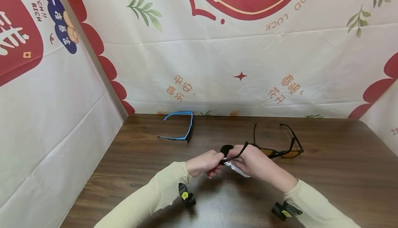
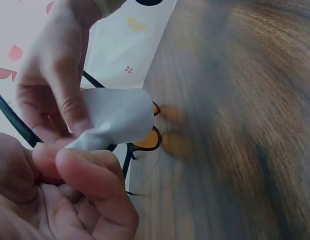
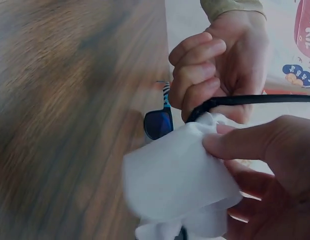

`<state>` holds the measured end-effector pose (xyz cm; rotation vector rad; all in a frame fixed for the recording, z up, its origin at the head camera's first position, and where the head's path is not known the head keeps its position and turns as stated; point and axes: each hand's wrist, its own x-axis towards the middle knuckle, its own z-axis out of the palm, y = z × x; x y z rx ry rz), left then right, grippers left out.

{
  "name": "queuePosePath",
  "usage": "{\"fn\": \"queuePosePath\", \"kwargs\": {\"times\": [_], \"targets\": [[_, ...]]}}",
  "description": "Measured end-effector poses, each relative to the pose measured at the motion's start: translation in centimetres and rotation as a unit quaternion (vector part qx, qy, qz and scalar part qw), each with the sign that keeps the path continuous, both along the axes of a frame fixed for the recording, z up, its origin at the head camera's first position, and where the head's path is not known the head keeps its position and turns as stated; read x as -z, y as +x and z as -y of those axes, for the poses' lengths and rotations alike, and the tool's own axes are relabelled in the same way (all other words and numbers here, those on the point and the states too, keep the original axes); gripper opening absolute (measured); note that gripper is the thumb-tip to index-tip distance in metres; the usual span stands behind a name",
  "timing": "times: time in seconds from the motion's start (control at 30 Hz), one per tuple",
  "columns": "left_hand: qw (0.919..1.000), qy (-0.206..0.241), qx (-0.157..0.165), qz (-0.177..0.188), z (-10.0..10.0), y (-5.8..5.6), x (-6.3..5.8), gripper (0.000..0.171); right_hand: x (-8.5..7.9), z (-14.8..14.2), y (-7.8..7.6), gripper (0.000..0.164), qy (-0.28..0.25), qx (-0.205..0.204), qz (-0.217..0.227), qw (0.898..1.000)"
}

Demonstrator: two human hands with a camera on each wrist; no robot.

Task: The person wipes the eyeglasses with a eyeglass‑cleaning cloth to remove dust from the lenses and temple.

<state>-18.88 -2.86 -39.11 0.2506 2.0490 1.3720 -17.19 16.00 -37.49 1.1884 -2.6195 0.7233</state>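
Note:
Above the front middle of the table, my left hand (image 1: 203,164) pinches a pair of black-framed sunglasses (image 1: 226,149) at the corner of the frame. One thin black temple slants up between the two hands. My right hand (image 1: 256,162) holds a white cloth (image 1: 240,170) against the sunglasses, thumb and fingers pressing it around a lens. In the right wrist view the cloth (image 3: 180,170) hangs loosely and hides most of the lenses. The left wrist view shows the cloth (image 2: 125,112) spread beyond the fingertips.
Blue-and-black sunglasses (image 1: 190,131) lie at the back left of the brown wooden table (image 1: 140,186), temples pointing left. Close behind my right hand are black glasses with amber lenses (image 1: 290,154), temples toward the back. Printed white cloth walls (image 1: 199,58) enclose the table's back and sides.

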Motion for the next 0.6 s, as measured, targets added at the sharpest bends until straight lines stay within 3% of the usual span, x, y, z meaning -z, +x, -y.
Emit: {"fn": "queuePosePath", "kwargs": {"times": [0.13, 0.23, 0.47, 0.6], "targets": [[0.9999, -0.002, -0.012, -0.005, 0.1, -0.1, 0.2, 0.031, 0.0, -1.1, 0.5, 0.018, 0.056, -0.008, 0.03, 0.998], [0.9996, -0.009, -0.024, -0.014, 0.2, -0.2, 0.2, 0.031, 0.0, -2.0, 1.0, 0.021, 0.069, 0.005, 0.035, 0.997], [0.9988, -0.018, -0.033, -0.03, 0.8, -0.2, 0.4, 0.033, -0.2, -3.0, 1.4, 0.023, 0.056, 0.121, -0.051, 0.99], [0.9985, -0.018, -0.035, -0.038, 0.9, -0.1, 0.5, 0.032, -0.3, -2.9, 1.2, 0.023, 0.031, 0.163, -0.083, 0.983]]}}
